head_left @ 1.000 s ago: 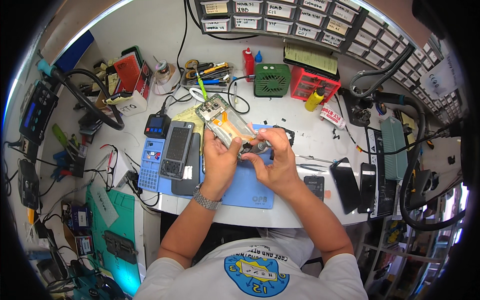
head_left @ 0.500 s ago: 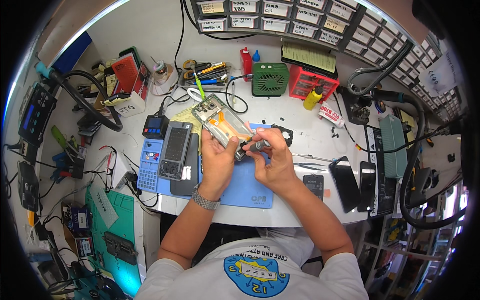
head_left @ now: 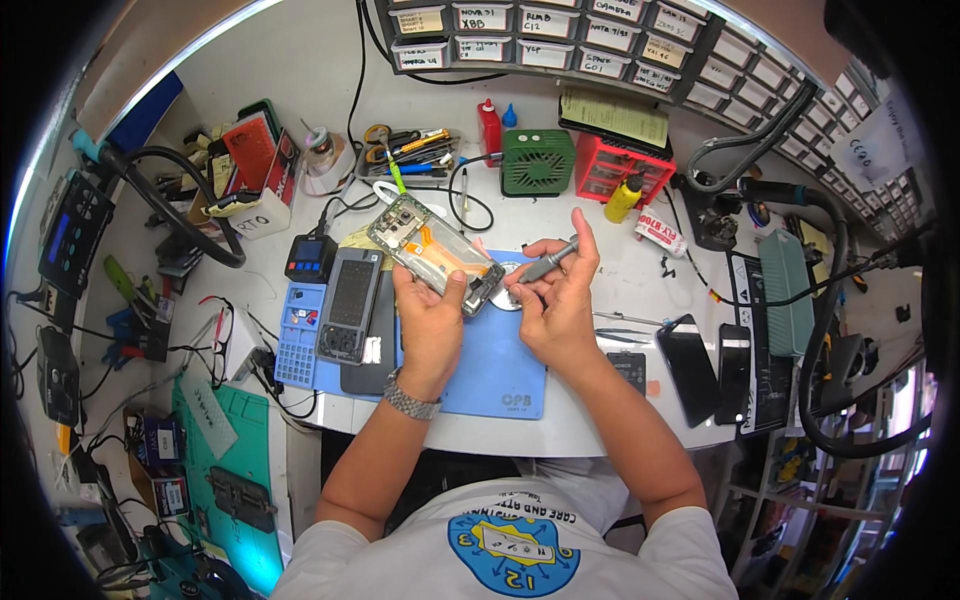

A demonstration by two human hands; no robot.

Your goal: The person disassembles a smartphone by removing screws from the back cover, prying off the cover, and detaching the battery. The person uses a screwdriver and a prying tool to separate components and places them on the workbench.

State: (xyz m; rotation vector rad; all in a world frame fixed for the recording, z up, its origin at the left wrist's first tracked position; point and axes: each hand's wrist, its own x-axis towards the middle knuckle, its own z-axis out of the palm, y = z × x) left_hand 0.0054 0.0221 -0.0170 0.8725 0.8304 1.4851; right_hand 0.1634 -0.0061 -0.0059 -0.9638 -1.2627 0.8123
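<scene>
My left hand (head_left: 428, 335) grips an opened smartphone (head_left: 440, 250) by its lower end, tilted above the blue work mat (head_left: 490, 385). The phone's back is off, and an orange flex cable runs down its inside from the circuit board. In my right hand (head_left: 562, 318) is a grey pen-shaped screwdriver (head_left: 549, 261), pinched near its lower end and leaning across the fingers. It is just right of the phone and apart from it; my fingers hide its tip. A round silver disc (head_left: 509, 295) lies partly hidden between the phone and my right hand.
A dark keypad device (head_left: 350, 305) and a blue parts tray (head_left: 297, 335) lie on the left. Tweezers (head_left: 628, 318), a battery (head_left: 627, 368) and two dark phones (head_left: 690, 370) are on the right. Behind stand a green fan (head_left: 536, 162), a tool tray (head_left: 420, 150) and a red drawer box (head_left: 625, 165).
My right hand has drawn the screwdriver off the phone's lower end, up and to the right, with some fingers stretched out. The phone has shifted slightly left. The silver disc has come into view.
</scene>
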